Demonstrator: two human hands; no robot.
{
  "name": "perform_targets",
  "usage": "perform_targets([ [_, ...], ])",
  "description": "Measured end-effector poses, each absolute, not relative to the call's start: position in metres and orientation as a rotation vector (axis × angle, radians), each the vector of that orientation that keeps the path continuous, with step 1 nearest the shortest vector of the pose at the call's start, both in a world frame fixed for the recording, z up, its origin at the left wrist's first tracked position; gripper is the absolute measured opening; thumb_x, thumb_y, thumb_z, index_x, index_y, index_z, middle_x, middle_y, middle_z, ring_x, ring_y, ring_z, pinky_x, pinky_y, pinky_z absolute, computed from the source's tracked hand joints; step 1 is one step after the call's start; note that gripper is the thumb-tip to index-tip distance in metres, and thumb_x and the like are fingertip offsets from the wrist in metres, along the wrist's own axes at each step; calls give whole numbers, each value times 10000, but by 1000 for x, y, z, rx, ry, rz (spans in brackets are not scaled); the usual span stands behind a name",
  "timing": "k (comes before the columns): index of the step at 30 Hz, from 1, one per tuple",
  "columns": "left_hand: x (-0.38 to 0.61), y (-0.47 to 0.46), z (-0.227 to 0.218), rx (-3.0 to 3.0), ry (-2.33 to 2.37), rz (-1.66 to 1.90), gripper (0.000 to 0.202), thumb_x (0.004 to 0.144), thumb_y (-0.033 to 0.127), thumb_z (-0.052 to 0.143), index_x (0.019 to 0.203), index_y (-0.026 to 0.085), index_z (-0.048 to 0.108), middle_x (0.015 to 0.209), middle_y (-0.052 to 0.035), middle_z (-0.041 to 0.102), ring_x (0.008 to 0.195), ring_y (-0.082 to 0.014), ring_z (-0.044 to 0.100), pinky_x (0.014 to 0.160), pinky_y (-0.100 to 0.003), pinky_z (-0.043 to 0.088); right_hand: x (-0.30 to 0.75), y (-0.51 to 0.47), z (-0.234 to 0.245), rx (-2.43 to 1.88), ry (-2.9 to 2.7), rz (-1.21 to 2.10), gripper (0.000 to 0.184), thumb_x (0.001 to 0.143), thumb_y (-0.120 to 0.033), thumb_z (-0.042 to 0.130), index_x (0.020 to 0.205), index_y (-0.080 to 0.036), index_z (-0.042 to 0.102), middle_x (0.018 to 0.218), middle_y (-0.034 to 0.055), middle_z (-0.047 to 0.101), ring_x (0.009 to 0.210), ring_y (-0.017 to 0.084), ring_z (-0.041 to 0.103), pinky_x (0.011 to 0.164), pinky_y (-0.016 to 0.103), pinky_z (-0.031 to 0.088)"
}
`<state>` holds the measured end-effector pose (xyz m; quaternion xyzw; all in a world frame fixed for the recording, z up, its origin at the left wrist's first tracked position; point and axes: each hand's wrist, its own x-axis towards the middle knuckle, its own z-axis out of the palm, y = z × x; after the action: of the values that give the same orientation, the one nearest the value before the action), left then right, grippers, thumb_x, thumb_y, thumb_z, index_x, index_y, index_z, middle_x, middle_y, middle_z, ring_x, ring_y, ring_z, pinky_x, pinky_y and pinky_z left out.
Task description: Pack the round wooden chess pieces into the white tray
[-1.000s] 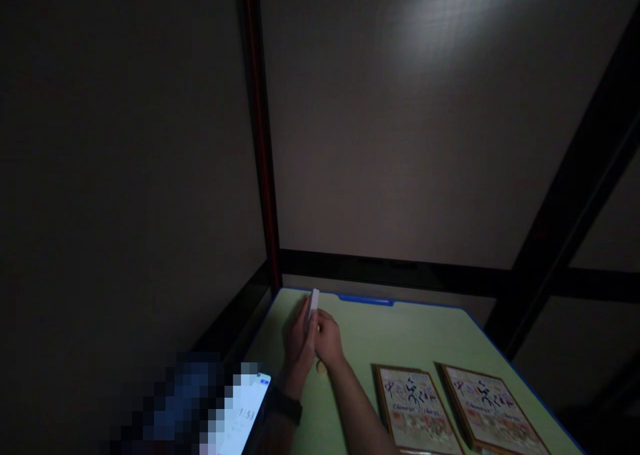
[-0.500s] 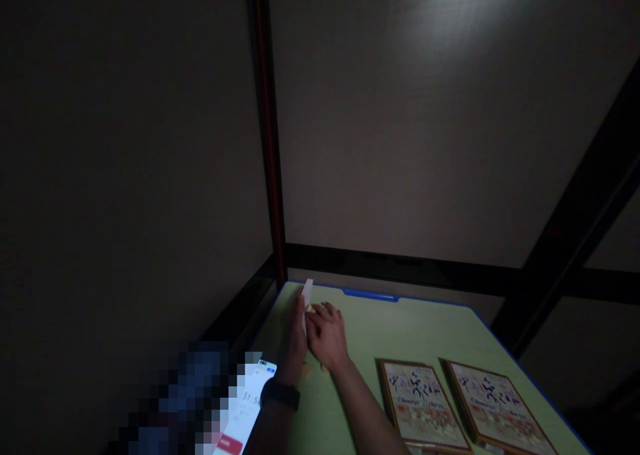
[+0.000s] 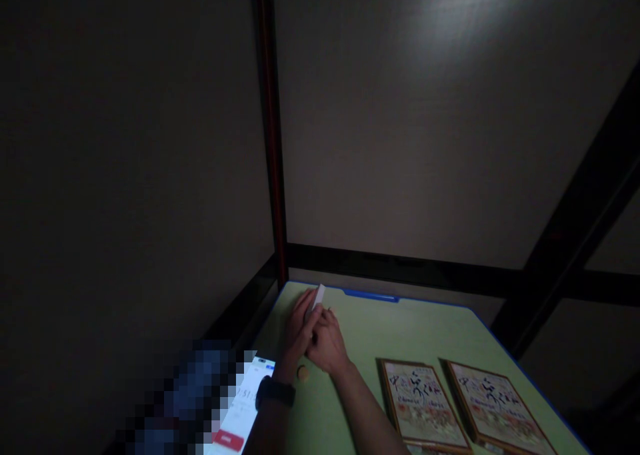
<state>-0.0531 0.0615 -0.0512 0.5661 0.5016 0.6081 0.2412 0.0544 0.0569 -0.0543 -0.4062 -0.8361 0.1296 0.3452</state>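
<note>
Hands close together over a green tabletop [image 3: 400, 332], a person works in a dimly lit, panelled corner. The left hand [image 3: 296, 332], a dark band [image 3: 277, 393] around its wrist, closes thumb and fingers on a slim pale object [image 3: 319, 296], whose narrow edge tilts up past the fingertips toward one o'clock. The right hand [image 3: 326, 340] lies just beside it at about four o'clock, fingers curled and overlapping the left thumb in this view; whether those fingers pinch anything, or also touch the pale object, cannot be told. At six o'clock from the left hand, near its wrist, a small round tan disc [image 3: 303, 374] rests flat on the tabletop.

Well apart from the hands, toward four o'clock, lie two framed, flat boxes printed "Chinese chess", the nearer box [image 3: 423, 408] to the left of the farther box [image 3: 505, 408]. A lit phone [image 3: 243, 402] glows at eight o'clock, showing digits and a red button [image 3: 229, 440], the scene to its left masked by coarse pixels. At two o'clock, a blue strip [image 3: 373, 296] marks the tabletop's far edge, below the wall panel [image 3: 400, 142].
</note>
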Motion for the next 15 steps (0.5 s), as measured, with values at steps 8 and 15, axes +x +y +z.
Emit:
perform_targets([
  [8, -54, 60, -45, 1602, 1471, 1677, 509, 886, 480, 558, 1309, 205, 623, 1459, -103, 535, 1380, -268, 457, 1194, -433, 318, 53, 61, -57, -1102, -2193, 271, 414, 805, -181, 543, 1187, -170, 703, 1219, 105, 691, 1243, 293, 499, 1120, 459, 304],
  [15, -64, 67, -50, 1490, 1452, 1792, 507, 892, 509, 543, 1284, 200, 633, 1454, -101, 539, 1385, -263, 450, 1200, -423, 311, 48, 61, -52, -1212, -2334, 257, 419, 942, -290, 464, 1331, -263, 616, 1320, 61, 653, 1378, 326, 387, 1152, 563, 171],
])
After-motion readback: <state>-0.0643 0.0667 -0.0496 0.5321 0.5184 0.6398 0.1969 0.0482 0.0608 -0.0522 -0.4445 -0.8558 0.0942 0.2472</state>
